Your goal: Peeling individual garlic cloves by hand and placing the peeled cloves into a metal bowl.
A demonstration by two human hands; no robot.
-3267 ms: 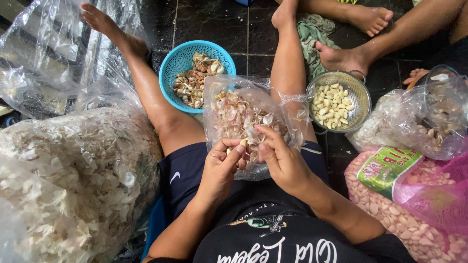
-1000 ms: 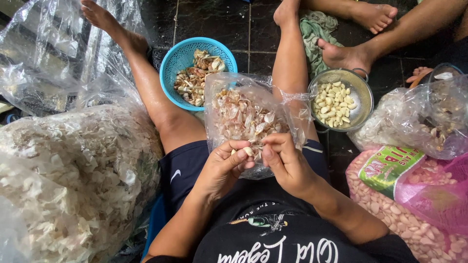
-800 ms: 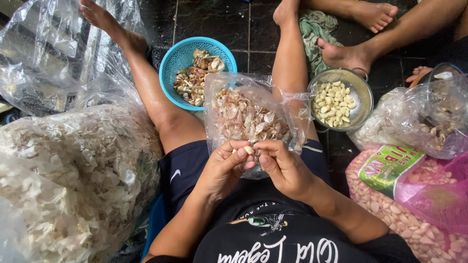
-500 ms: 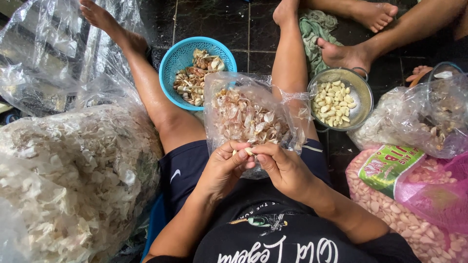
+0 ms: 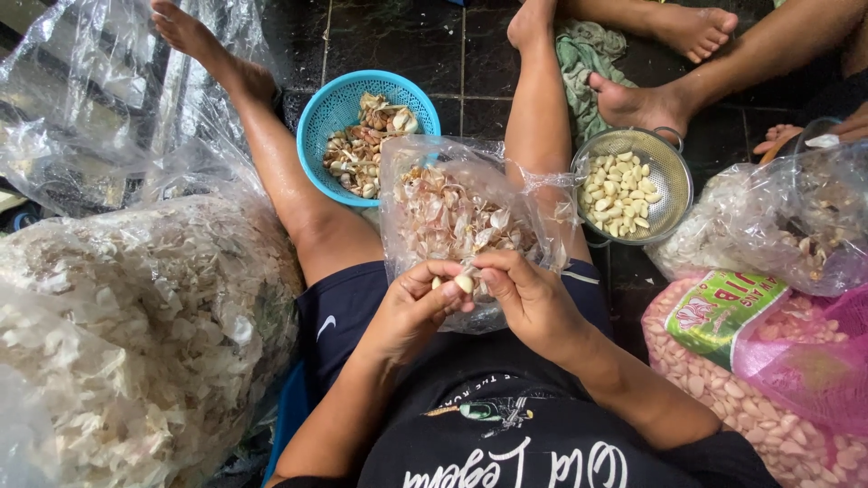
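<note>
Garlic clove (image 5: 464, 283) is pinched between both hands right over my lap, just near of the clear bag of peels (image 5: 457, 226) that sits between the legs. My left hand (image 5: 411, 312) is curled closed around it from the left, thumb and fingers on the clove, and my right hand (image 5: 533, 303) grips it from the right with the fingertips working at the skin. So I'd call this the peeling step, mid-clove; it looks mostly pale and bare already.

Next move, my guess: strip the last bit of skin into the bag, then reach far right to the metal strainer (image 5: 674, 176) where the peeled cloves (image 5: 619, 194) sit. The blue basket (image 5: 330, 117) far left has the unpeeled pieces. Big sack of skins (image 5: 136, 334) on the left, pink mesh bag (image 5: 796, 361) on the right.
</note>
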